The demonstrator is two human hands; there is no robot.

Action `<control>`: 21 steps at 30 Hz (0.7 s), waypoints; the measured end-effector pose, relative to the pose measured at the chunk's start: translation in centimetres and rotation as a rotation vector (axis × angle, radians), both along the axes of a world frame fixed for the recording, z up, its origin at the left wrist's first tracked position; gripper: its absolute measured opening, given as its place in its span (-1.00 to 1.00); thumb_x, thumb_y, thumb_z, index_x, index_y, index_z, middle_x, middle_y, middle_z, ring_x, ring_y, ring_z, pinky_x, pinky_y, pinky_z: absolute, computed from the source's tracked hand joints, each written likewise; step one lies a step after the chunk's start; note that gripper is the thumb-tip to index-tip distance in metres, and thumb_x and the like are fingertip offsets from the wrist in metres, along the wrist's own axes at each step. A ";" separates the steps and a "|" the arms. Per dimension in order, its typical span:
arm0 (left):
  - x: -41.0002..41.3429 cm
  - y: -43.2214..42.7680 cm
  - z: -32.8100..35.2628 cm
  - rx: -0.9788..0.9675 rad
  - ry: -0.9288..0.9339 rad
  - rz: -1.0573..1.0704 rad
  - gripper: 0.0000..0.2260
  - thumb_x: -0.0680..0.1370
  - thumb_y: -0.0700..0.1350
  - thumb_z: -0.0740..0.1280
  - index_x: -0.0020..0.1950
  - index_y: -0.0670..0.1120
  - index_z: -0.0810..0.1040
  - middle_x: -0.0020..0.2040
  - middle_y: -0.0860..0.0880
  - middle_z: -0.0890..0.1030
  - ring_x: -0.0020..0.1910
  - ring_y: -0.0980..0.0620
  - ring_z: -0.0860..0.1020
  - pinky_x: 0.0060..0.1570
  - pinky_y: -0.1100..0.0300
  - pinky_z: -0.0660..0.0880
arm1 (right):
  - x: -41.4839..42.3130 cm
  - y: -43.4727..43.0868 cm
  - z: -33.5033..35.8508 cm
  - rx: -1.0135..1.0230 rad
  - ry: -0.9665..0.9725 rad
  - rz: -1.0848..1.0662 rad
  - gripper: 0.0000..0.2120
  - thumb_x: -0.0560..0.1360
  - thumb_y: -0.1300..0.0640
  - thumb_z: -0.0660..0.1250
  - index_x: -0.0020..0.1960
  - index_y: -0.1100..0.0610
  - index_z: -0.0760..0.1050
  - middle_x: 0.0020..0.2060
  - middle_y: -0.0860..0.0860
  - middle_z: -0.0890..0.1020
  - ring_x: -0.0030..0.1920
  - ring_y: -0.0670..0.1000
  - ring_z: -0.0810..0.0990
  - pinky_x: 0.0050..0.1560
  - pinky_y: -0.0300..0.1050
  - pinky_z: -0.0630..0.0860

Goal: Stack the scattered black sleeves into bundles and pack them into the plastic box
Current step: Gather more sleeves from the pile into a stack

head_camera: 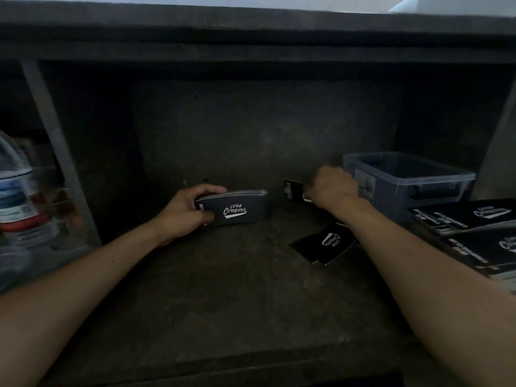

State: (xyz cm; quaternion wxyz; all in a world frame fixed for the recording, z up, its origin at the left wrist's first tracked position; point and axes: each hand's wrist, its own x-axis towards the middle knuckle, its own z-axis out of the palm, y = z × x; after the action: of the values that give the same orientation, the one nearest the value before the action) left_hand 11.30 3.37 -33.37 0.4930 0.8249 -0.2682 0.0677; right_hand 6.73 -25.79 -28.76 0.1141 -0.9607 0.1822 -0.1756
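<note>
My left hand (pixel 187 212) grips the left end of a bundle of black sleeves (pixel 236 209), held on edge on the dark shelf with its white "Club Camping" print facing me. My right hand (pixel 332 188) pinches a single black sleeve (pixel 293 189) just left of the clear plastic box (pixel 444 174). Loose black sleeves (pixel 324 245) lie flat on the shelf below my right forearm. More stacked sleeve bundles (pixel 463 216) sit at the right, in front of the box. The box's inside looks dark, and I cannot tell what it holds.
I am reaching into a dark shelf recess under a counter edge (pixel 251 37). A metal upright (pixel 55 141) stands at the left, with a large clear water bottle (pixel 16 191) beside it. The shelf's front edge (pixel 223 364) runs along the bottom.
</note>
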 end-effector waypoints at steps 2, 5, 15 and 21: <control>0.0 -0.2 0.0 -0.015 0.006 0.002 -0.47 0.44 -0.53 0.29 0.27 -0.03 0.54 0.09 0.02 0.65 -0.24 0.30 0.60 -0.27 0.41 0.53 | 0.3 -0.8 -0.1 0.144 -0.258 0.015 -0.80 0.56 0.07 0.32 0.05 0.16 0.63 0.05 0.15 0.66 0.00 0.15 0.63 -0.12 -0.16 0.43; -0.3 -0.5 0.1 -0.023 0.020 0.013 -0.45 0.45 -0.54 0.28 0.33 -0.06 0.49 0.10 0.08 0.62 -0.20 0.37 0.60 -0.23 0.46 0.52 | 0.1 -1.1 0.3 0.701 -0.448 0.435 -0.83 0.56 0.22 0.36 0.07 0.03 0.66 -0.05 -0.01 0.71 -0.06 -0.12 0.66 -0.01 -0.26 0.51; -1.0 -1.3 -0.1 0.040 -0.071 -0.044 -0.53 0.47 -0.25 0.50 0.36 -0.10 0.51 0.18 0.13 0.60 0.05 0.39 0.58 0.19 0.42 0.49 | 0.9 3.5 -2.7 0.353 -0.308 0.637 -0.86 0.37 0.09 0.57 -0.20 0.00 0.60 -0.25 -0.12 0.66 -0.17 -0.13 0.61 -0.06 -0.19 0.55; -0.5 -1.3 0.0 0.028 -0.010 -0.032 -0.57 0.55 -0.38 0.35 0.33 0.00 0.50 0.14 0.14 0.60 -0.03 0.40 0.58 0.06 0.50 0.48 | -4.1 -0.3 2.6 0.182 0.152 0.460 -0.75 0.47 0.27 0.44 -0.05 -0.10 0.62 -0.06 -0.11 0.63 0.10 -0.05 0.60 0.19 -0.13 0.51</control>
State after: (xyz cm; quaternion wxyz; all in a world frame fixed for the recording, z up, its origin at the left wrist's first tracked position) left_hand 10.85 2.08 -33.37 0.4811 0.8270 -0.2848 0.0599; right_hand 2.61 -26.05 -26.15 0.2230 -0.9731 -0.0178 -0.0554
